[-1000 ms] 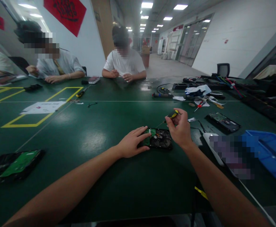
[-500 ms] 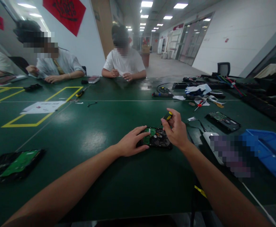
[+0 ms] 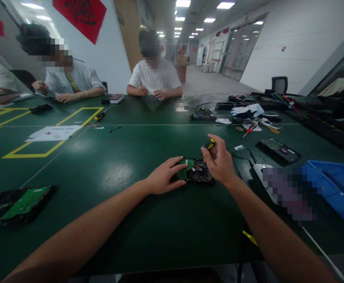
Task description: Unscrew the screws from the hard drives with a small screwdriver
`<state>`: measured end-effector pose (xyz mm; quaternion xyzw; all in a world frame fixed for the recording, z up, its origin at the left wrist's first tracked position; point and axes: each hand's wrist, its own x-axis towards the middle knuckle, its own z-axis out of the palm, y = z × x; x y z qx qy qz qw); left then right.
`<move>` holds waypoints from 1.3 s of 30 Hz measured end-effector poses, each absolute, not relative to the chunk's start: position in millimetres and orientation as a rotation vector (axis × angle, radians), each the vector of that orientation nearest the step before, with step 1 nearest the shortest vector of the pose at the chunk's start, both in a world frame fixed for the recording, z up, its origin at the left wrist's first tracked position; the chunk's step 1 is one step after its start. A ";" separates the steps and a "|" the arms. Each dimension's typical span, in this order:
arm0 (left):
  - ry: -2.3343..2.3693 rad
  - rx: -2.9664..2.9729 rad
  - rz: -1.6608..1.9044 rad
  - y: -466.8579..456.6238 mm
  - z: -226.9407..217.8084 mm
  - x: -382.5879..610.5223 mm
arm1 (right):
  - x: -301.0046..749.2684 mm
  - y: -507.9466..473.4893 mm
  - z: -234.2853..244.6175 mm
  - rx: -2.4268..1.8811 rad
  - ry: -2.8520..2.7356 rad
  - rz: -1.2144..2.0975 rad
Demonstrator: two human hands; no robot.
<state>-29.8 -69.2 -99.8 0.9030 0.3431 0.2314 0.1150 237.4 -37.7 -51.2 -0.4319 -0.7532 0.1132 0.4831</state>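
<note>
On the green table in front of me lies a hard drive, its green circuit board facing up. My left hand grips its left end, with fingers over the board and the thumb along the near edge. Above the drive's right part, my right hand is closed round a black and yellow screwdriver, held tilted with the handle up. The screwdriver's tip is too small and partly hidden, so I cannot tell which screw it touches. The drive's right end is partly covered by my right hand.
Another hard drive lies to the right, near a blue tray and a white device with a cable. A third drive is at the left. Gloves and a red screwdriver lie further back. Co-workers sit opposite.
Both hands, the screwdriver and the hard drive keep nearly the same places. The view has shifted only very slightly.
</note>
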 end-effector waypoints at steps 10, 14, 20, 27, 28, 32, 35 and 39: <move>1.020 2.644 0.651 -68.6 -99.5 -29.6 | 237.0 -36.7 -51.9 -1.051 -1.834 0.259; 1.022 2.644 0.648 -69.5 -98.0 -29.0 | 237.1 -35.5 -53.0 -1.051 -1.822 0.228; 1.062 2.648 0.634 -71.8 -95.5 -26.9 | 236.5 -38.4 -44.8 -1.011 -1.912 0.138; 1.110 2.664 0.633 -71.7 -94.3 -25.4 | 228.4 -40.5 -42.1 -0.898 -1.924 0.244; 1.122 2.663 0.632 -71.5 -94.5 -24.7 | 227.7 -39.5 -43.7 -0.907 -1.900 0.239; 1.166 2.654 0.627 -70.3 -96.2 -21.7 | 228.0 -35.1 -45.6 -0.938 -1.850 0.054; 1.177 2.642 0.630 -69.1 -98.4 -21.2 | 229.2 -32.7 -43.4 -0.943 -1.877 0.034; 1.182 2.629 0.634 -68.4 -100.5 -22.1 | 228.9 -32.4 -42.7 -0.930 -1.891 0.121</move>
